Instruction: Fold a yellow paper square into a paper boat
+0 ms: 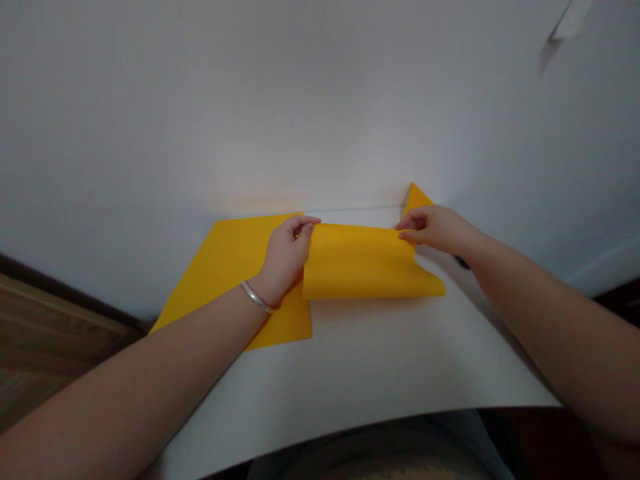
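On white table (pixel 350 360), left hand (pixel 286 257), right hand (pixel 434 229), pinching yellow paper (pixel 365 267)

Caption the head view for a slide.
Left hand and right hand pinch the ends of a curled yellow sheet on a white table.

Front: bare white table (pixel 360 373) between the forearms, open to its near edge.
Back: wall (pixel 320 120) rises directly behind the table, closing that side.
Centre: curled yellow sheet (pixel 365 270) stands raised, pinched between left hand (pixel 286 252) and right hand (pixel 436 229).
Left: flat yellow sheet (pixel 220 267), low, open above.
Right: small dark object (pixel 463 263) beside the wrist.
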`<state>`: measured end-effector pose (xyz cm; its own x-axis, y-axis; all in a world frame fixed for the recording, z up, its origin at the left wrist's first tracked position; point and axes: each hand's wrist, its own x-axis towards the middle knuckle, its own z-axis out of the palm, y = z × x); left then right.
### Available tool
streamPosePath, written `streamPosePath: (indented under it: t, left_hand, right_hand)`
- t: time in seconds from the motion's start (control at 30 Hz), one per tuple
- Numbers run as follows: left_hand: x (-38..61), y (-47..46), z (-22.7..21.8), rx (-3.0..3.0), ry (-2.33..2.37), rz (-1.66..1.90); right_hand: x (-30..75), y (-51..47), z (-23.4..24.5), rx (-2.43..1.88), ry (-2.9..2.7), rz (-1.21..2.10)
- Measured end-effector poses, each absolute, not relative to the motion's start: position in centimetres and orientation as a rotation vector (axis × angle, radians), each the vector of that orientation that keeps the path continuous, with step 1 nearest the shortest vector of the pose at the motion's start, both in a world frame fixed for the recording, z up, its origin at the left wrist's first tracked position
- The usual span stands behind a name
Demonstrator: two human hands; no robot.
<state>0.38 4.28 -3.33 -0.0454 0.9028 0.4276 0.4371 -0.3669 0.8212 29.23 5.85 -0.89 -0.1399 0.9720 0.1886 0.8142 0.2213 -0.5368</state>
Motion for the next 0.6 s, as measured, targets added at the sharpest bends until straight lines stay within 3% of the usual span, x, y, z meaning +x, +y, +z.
streamPosePath:
  t: [0.13, 0.27, 0.6]
  left_hand:
    - [0.3, 4.4, -3.4, 1.802, 1.428, 1.389]
    - [0.1, 4.7, -3.5, 1.895, 1.458, 1.312]
    - [-0.6, 5.1, -2.7, 2.493, 1.838, 0.813]
  right_hand:
    - [29.9, 6.2, -1.0, -1.691, -2.028, 0.406]
    - [29.5, 5.8, -0.7, -1.808, -2.087, 0.165]
    - [28.1, 5.1, -0.7, -1.916, -2.245, -0.236]
